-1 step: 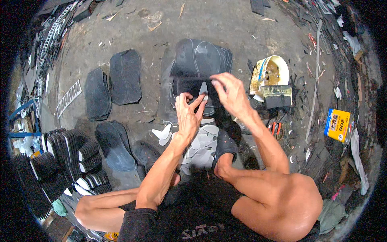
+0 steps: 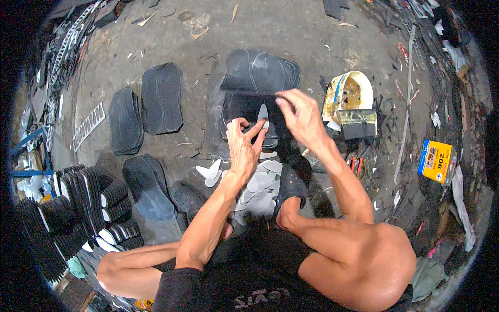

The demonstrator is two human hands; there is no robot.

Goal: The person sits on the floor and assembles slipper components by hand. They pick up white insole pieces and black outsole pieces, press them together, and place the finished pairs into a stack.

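Meanwhile, nothing had shifted since the earlier view: my left hand [image 2: 243, 143] pinched the pale sole-shaped template [image 2: 263, 113] flat on the black rubber sheet [image 2: 260, 78] on the floor, my right hand [image 2: 301, 117], loosely curled, steadied the sheet's edge.

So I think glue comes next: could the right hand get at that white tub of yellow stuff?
Probably yes: the right hand is just beside the white tub, with only bare floor between them.

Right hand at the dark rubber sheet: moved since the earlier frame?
No. The right hand sits at the same spot left of the white glue tub, fingertips on the dark rubber sheet as before.
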